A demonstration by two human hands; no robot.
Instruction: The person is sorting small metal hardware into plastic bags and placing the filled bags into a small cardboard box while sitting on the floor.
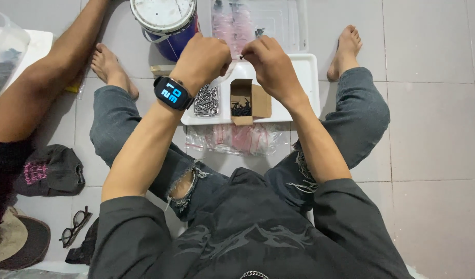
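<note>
Upper centre of the head view, both hands meet above the far edge of a white tray (309, 77) that lies on the tiled floor (433, 129) between the person's spread legs. The left hand (201, 59) is curled into a loose fist with its knuckles toward the camera; its fingers are folded under and seem to pinch a small clear bag (228, 67), of which only a pale sliver shows at the thumb side, so the grip itself cannot be told for sure. The right hand (271, 62) sits just beside it, thumb and forefinger pressed together on a small dark screw (242, 56) whose tip points left toward the left hand; the screw is tiny, but its long axis seems to run roughly level across the frame. So the screw lies at the gap between the two hands, held by the right, with the bag's mouth just to its left. Both forearms rise from the lower frame and converge, wrists bent slightly down, a watch (173, 93) on the left wrist. Below the hands, on the tray, an open cardboard box (247, 101) holds more dark screws, and a heap of silver screws (206, 101) lies to its left. Clear bags (232, 139) lie on the floor at the tray's near edge, a paint bucket (167, 23) stands at upper centre, and another person's arm (36, 88) reaches in at the left.
</note>
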